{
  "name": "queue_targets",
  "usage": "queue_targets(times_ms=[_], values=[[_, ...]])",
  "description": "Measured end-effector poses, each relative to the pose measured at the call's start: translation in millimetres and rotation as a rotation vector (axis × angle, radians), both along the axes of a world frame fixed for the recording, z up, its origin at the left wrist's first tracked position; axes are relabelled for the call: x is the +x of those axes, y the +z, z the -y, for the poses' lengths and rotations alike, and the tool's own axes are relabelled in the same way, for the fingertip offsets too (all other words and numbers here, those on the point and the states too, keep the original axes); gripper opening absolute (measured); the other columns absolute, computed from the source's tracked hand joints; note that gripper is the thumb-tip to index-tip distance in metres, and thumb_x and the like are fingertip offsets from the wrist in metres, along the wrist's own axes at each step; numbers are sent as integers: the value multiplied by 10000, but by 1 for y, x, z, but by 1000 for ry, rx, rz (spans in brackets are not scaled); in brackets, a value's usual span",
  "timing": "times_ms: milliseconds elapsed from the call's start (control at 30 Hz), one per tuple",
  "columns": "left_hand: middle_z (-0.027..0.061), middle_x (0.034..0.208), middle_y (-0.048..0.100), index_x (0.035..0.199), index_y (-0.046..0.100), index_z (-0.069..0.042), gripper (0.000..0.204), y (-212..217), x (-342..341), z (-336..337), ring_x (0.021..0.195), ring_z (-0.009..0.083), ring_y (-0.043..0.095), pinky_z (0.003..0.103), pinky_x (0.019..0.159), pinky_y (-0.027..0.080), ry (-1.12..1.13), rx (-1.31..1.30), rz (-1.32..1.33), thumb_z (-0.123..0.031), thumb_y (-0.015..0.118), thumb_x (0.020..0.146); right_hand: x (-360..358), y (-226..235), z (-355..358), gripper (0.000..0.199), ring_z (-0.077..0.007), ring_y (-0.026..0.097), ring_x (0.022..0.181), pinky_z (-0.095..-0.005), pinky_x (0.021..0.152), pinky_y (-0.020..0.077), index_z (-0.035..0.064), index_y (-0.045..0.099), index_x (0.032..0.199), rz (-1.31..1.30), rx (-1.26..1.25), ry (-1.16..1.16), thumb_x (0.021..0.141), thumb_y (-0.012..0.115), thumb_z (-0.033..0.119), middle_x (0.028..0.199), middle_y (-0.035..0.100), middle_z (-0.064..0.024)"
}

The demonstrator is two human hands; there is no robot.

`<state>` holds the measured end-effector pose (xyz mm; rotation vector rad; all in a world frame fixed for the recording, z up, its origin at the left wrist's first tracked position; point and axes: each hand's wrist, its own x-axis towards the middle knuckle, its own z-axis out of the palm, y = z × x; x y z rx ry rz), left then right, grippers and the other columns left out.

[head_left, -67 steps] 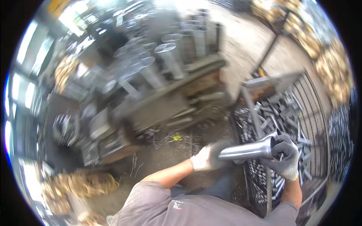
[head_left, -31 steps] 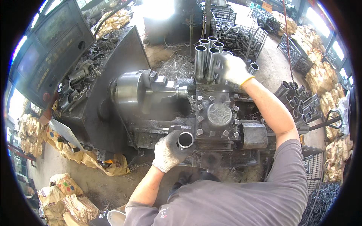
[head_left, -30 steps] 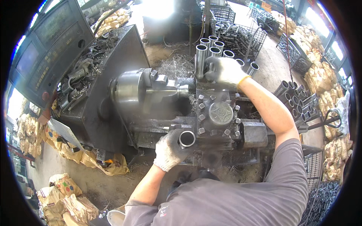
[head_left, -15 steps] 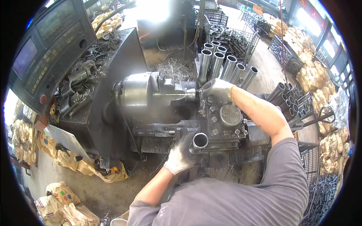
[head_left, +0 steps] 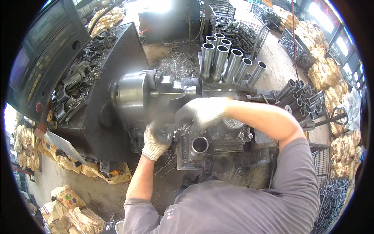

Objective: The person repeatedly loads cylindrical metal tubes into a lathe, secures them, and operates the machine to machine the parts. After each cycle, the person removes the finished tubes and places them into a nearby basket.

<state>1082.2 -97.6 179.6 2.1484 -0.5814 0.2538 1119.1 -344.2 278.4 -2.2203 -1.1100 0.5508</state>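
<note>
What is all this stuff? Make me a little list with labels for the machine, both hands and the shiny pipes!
Machine: dark metal lathe with a round chuck
Left hand: white work glove, blurred, at the lathe's front just left of the tool block; whether its grip holds anything cannot be told
Right hand: white glove, reaching across onto the top of the tool block
Tool block: open steel tube end faces the camera
Shiny pipes: steel tubes standing upright behind the lathe, more stacked at right
Floor: metal shavings

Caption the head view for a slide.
Two white-gloved hands, left hand and right hand, meet at a grey metal lathe chuck beside upright steel tubes.
</note>
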Motion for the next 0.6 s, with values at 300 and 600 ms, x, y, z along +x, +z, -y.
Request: queue_targets(times_ms=[300, 600], values=[[183, 1203, 769, 1318, 674, 43, 341, -8, -3, -59, 1088, 301, 756, 390, 1018, 580, 492, -76, 461, -5, 623, 985, 67, -10, -18, 466, -389, 773, 1002, -420, 904, 630, 85, 703, 1349, 632, 503, -472, 911, 762, 231, 1137, 773, -214], [157, 1378, 702, 1528, 545, 33, 652, -49, 41, 57, 1126, 205, 731, 341, 931, 614, -217, -271, -703, -304, 775, 1019, 45, 44, 2, 532, -330, 768, 1049, -424, 958, 595, 66, 763, 1266, 205, 102, -126, 742, 754, 161, 1122, 791, -183]])
